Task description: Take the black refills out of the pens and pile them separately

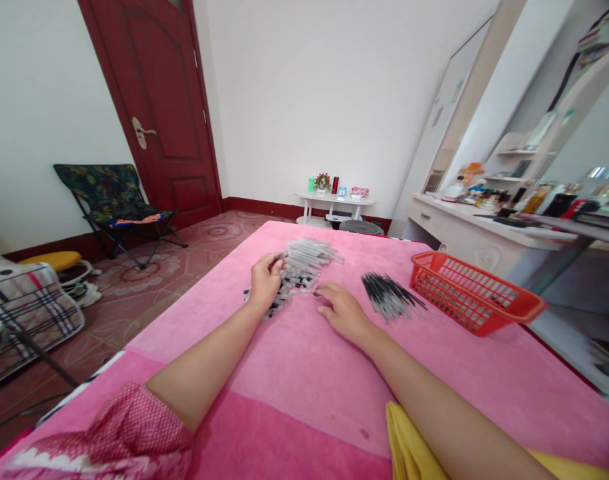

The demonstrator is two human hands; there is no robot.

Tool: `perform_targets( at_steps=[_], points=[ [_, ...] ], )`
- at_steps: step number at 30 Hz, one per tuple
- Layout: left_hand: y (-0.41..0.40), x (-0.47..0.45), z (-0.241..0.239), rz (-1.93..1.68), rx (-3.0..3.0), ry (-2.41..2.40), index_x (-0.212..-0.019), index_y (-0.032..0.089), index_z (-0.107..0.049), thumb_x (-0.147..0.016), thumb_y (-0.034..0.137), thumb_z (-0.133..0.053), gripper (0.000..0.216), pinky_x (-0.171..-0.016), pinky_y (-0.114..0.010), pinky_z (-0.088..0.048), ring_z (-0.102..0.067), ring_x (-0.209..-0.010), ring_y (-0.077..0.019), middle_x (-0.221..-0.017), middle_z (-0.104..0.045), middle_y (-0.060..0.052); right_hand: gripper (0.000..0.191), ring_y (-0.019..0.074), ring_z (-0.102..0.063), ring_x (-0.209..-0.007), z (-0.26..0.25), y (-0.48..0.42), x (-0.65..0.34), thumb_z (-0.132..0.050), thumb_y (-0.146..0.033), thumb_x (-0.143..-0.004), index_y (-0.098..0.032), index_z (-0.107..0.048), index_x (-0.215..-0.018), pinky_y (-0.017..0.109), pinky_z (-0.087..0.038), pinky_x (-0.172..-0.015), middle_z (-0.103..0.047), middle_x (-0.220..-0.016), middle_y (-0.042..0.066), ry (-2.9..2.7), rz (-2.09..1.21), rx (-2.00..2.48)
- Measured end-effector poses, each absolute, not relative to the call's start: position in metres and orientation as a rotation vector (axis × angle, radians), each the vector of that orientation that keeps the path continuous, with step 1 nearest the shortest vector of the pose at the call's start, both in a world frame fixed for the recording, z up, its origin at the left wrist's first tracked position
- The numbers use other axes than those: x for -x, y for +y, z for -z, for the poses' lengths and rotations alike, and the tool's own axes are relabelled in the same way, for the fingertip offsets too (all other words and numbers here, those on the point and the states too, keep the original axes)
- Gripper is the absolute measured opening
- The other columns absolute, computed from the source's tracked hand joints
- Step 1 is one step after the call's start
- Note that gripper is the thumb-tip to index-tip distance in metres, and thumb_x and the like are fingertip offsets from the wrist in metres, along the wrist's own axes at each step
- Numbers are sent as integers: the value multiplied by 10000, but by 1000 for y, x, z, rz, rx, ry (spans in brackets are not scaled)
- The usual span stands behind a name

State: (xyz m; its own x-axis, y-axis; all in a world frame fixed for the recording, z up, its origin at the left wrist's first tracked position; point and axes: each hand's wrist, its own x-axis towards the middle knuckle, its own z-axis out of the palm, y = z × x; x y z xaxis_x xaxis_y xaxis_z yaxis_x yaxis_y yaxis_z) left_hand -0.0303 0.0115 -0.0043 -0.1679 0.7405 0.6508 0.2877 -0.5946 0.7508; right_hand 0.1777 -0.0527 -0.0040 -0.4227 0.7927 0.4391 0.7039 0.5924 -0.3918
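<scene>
A heap of clear pen barrels with dark tips lies on the pink cloth in front of me. My left hand rests on the heap's near left side, fingers curled round some barrels. My right hand lies on the cloth just right of the heap, fingers bent, their tips touching the nearest barrels; whether it holds one I cannot make out. A loose bundle of thin black pen refills lies to the right of my right hand.
A red plastic basket stands at the right of the pink cloth. Beyond are a white dresser with bottles, a small white side table, a folding chair and a dark red door.
</scene>
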Motion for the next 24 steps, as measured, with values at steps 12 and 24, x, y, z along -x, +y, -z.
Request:
perform_targets(
  at_steps=[12, 24],
  points=[
    [15, 31, 8, -1876, -1770, 1143, -972, 144, -649, -798, 170, -489, 238, -723, -275, -497, -606, -744, -142, -858, -638, -52, 397, 193, -474, -1073, 0, -60, -125, -580, -57, -751, -177, -590, -1129, 335, -374, -932, -582, -1130, 70, -2454, -137, 963],
    [14, 47, -48, -1976, -1599, 967, -964, 121, -664, -765, 213, -542, 251, -676, -263, -527, -612, -692, -122, -838, -669, -57, 292, 219, -377, -1143, -15, -78, -73, -611, -288, -820, -206, -591, -1100, 378, -297, -950, -530, -1204, 66, -2652, 131, 686]
  ],
)
